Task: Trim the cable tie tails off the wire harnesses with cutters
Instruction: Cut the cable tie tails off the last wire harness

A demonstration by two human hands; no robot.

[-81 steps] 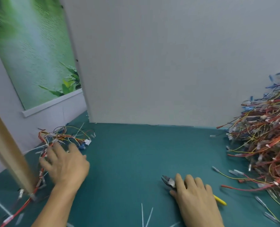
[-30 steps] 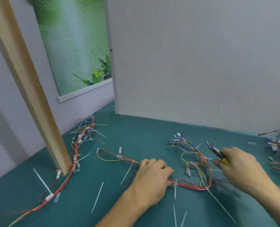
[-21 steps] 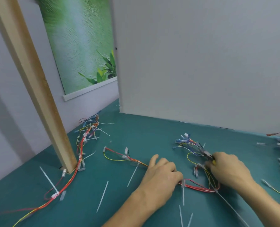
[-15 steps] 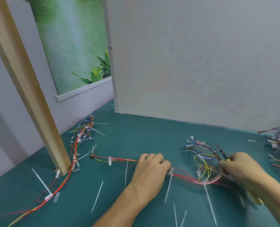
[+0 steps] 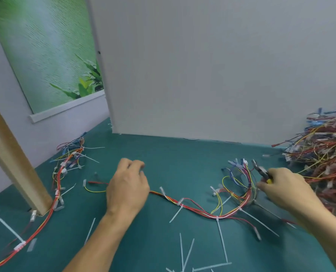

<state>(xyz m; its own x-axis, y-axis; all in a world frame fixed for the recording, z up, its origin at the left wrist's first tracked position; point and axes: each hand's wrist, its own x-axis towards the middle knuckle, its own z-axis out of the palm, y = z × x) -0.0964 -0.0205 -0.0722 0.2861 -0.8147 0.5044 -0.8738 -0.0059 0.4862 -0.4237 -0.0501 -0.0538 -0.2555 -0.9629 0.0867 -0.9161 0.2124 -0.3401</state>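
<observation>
A wire harness (image 5: pixel 194 208) of red, yellow and blue wires lies stretched across the green table, with several white cable tie tails (image 5: pixel 222 239) sticking out of it. My left hand (image 5: pixel 126 188) lies over the harness's left part with its fingers curled; the wires pass under the palm. My right hand (image 5: pixel 282 188) grips the cutters (image 5: pixel 260 170), which have yellow handles, their dark jaws pointing up-left beside the harness's looped right end.
A big heap of harnesses (image 5: pixel 324 154) fills the right side. Another harness (image 5: pixel 65 169) runs along the left by a wooden post (image 5: pixel 12 160). A grey board (image 5: pixel 212 65) stands behind. Cut tie tails (image 5: pixel 184 252) litter the front of the table (image 5: pixel 182 160).
My left hand pulled the harness out of the left bundle and stretched it across the table's middle. My right hand lifted the cutters off the table and carried them to the harness's right end.
</observation>
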